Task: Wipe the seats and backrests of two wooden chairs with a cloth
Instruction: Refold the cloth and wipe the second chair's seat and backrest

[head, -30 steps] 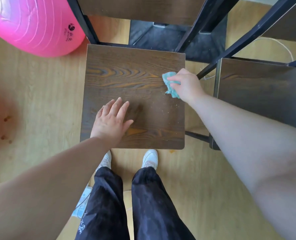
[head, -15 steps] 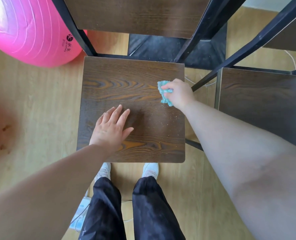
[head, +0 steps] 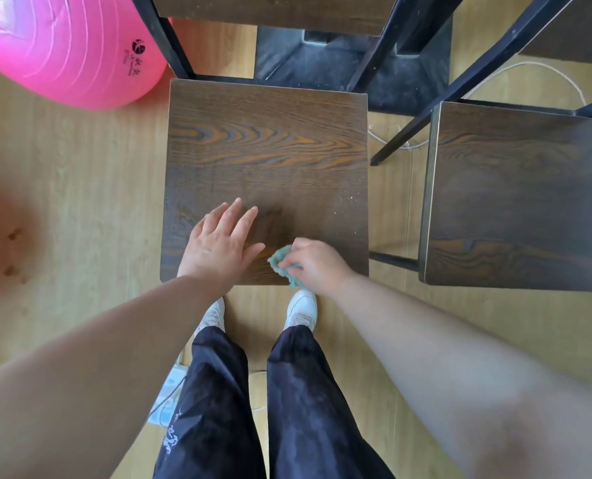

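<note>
left hand [head: 220,245] flat with fingers spread, right hand [head: 317,266] curled tight

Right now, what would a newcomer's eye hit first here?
The big pink ball at top left, on the floor. Centre frame, a dark wooden seat with the left hand flat on it and the right hand gripping a teal cloth at its near edge. A second seat stands to the right.

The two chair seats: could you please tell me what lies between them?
In the head view, the gap shows wood floor, crossed by a slanted black chair leg, a low black crossbar and a thin white cord.
</note>
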Available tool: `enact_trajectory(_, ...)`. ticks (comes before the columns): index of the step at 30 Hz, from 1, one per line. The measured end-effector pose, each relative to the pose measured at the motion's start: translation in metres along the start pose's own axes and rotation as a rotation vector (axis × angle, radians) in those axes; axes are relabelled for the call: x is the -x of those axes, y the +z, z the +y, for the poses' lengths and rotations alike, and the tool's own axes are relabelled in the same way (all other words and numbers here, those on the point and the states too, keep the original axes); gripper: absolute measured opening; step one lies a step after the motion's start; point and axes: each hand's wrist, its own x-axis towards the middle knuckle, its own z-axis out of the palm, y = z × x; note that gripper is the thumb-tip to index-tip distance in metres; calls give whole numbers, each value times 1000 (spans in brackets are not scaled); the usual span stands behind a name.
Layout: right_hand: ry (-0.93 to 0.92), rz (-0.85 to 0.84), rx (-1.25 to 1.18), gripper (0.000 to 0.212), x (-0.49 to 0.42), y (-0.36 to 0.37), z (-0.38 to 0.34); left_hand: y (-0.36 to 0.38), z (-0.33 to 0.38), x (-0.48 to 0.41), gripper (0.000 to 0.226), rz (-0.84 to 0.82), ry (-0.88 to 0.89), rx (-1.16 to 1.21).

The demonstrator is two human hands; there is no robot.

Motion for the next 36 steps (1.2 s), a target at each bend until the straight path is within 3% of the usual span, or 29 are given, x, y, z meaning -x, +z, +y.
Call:
enact_trajectory(9,-1,-116,-66,21,26,15,-3,8,2,27,66,-23,23,-6)
enact_trajectory(20,199,323,-128,25,-25,-156,62,0,21,-12,67,3,42,-3)
enact_trajectory(26,199,327,-6,26,-68,-197,74,3,29,-40,68,3,57,-30)
enact_trajectory(36,169,309,132,20,-82,-180,80,-15,52,-88,71,49,114,-44)
